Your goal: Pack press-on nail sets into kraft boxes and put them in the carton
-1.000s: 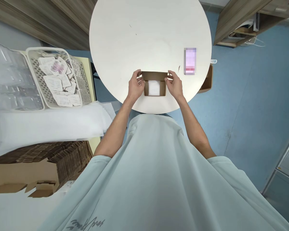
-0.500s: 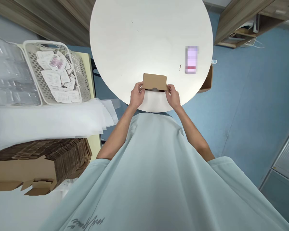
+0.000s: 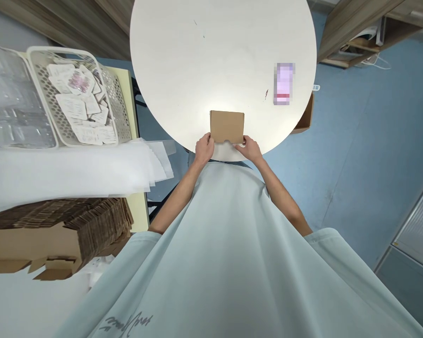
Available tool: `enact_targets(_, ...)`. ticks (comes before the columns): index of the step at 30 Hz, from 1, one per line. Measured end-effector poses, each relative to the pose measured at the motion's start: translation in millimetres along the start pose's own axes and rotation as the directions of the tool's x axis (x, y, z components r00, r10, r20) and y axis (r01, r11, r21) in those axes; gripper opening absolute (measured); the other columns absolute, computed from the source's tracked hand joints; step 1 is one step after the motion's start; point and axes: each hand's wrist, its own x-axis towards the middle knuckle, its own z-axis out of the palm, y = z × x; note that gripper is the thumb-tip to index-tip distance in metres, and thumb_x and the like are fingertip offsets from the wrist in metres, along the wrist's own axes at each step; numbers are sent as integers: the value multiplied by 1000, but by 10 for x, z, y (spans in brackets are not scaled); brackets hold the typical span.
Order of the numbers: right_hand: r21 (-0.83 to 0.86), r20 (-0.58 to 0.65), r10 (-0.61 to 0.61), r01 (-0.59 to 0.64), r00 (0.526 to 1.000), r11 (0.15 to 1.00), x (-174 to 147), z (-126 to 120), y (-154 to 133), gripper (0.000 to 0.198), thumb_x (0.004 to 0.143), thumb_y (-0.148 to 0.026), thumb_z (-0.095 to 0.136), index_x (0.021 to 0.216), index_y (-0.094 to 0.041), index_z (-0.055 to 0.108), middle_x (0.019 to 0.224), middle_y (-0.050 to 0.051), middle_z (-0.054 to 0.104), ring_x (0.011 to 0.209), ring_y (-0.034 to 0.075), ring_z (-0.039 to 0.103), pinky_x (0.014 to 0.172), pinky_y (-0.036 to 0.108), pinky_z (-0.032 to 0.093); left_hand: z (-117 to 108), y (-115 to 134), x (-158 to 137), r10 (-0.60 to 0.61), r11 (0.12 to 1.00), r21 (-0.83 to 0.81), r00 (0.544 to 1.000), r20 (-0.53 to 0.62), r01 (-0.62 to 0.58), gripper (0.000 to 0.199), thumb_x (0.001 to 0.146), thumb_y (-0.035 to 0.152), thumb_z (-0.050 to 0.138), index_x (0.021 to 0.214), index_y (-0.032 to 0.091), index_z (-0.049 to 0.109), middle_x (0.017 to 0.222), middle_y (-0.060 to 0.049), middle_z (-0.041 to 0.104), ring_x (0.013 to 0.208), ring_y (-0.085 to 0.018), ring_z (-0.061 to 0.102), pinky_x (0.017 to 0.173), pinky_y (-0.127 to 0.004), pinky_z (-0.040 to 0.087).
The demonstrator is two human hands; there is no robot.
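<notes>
Two hands work at the near end of a small cardboard box (image 3: 227,126). The left hand (image 3: 205,148) has its fingers gathered close together against the near left corner; whether they clamp the card, I can't tell from here. On the right hand (image 3: 250,149) the fingers touch the near right corner, with the thumb spread apart from them toward the notch in the front edge; again the grip itself doesn't show.

A second ago I could look straight into that box and see something white lying inside. Now the lid has come over toward the person and lies across the top, so the closing looks nearly done to me. What it covers is out of sight, and I can't make out whether the front flap is tucked in.

The box sits at the near rim of the round white counter (image 3: 169,70), in front of the person's body. Beyond it to the right lies an upright-looking oblong (image 3: 283,84), blurred into pixels, probably a phone. Further out on the left stand a perforated basket (image 3: 117,101) of small papers, too fine to read, white sheets (image 3: 66,171) and packed cardboard blanks (image 3: 102,225), cut off by the picture's edge.
</notes>
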Motion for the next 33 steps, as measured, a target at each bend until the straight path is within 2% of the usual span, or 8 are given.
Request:
enact_targets(4, 20, -22, 12, -11, 1000, 1000, 73, -16, 35, 31, 110, -40, 58, 123, -21, 78, 136, 18, 86, 130, 39, 80, 114, 54, 63, 74, -76, 75, -30, 999, -37, 998, -47, 28, 20, 102, 24, 56, 98, 26, 75, 103, -12, 84, 115, -38, 80, 116, -56, 58)
enact_targets(7, 14, -31, 53, -53, 998, 999, 143, 8, 82, 29, 108, -30, 54, 112, -21, 81, 128, 18, 88, 125, 39, 81, 112, 53, 63, 143, -160, 134, -53, 996, -79, 996, -71, 48, 19, 100, 24, 61, 105, 26, 79, 107, -13, 87, 126, -38, 79, 123, -57, 56)
enact_targets(10, 41, -6, 82, -82, 997, 996, 192, 48, 122, 30, 107, -30, 53, 108, -22, 83, 118, 15, 90, 119, 36, 82, 109, 50, 65, 195, -228, 166, -56, 994, -97, 994, -93, 47, 22, 98, 21, 63, 109, 26, 82, 112, -13, 89, 131, -38, 79, 124, -56, 56)
enact_targets(17, 60, -33, 116, -114, 993, 992, 193, 101, 153, 39, 110, -30, 56, 139, -18, 80, 135, 15, 86, 130, 34, 81, 117, 49, 63, 197, -260, 174, -95, 990, -107, 993, -68, 88, 43, 95, 11, 61, 132, 21, 82, 139, -15, 86, 140, -35, 77, 129, -55, 54)
enact_targets(22, 0, -68, 129, -129, 989, 992, 206, 118, 161, 42, 109, -29, 58, 145, -19, 77, 134, 16, 86, 132, 37, 79, 118, 53, 62, 159, -252, 177, -111, 990, -98, 990, -87, 103, 49, 93, 10, 64, 139, 18, 80, 141, -17, 85, 134, -39, 81, 130, -62, 53)
enact_targets(25, -10, -72, 86, -87, 994, 996, 230, 138, 166, 48, 108, -28, 56, 152, -16, 72, 136, 17, 84, 132, 37, 77, 119, 55, 61, 148, -239, 173, -111, 989, -108, 991, -80, 102, 52, 92, 9, 65, 141, 20, 79, 143, -15, 85, 129, -37, 82, 128, -59, 55)
enact_targets(30, 72, -94, 18, -11, 995, 997, 196, 111, 138, 51, 110, -46, 58, 149, -16, 74, 155, 22, 73, 117, 31, 81, 120, 49, 62, 95, -154, 88, -83, 989, -127, 995, -51, 76, 49, 97, 13, 64, 143, 22, 79, 147, -13, 83, 124, -33, 84, 118, -51, 62)
enact_targets(33, 161, -136, -67, 88, 989, 983, 93, 19, 98, 57, 112, -61, 54, 141, -19, 79, 160, 21, 72, 137, 33, 76, 122, 49, 64, -2, -73, -31, -36, 992, -126, 996, -83, 25, 38, 103, 24, 66, 138, 23, 80, 141, -12, 86, 121, -32, 84, 116, -50, 64)
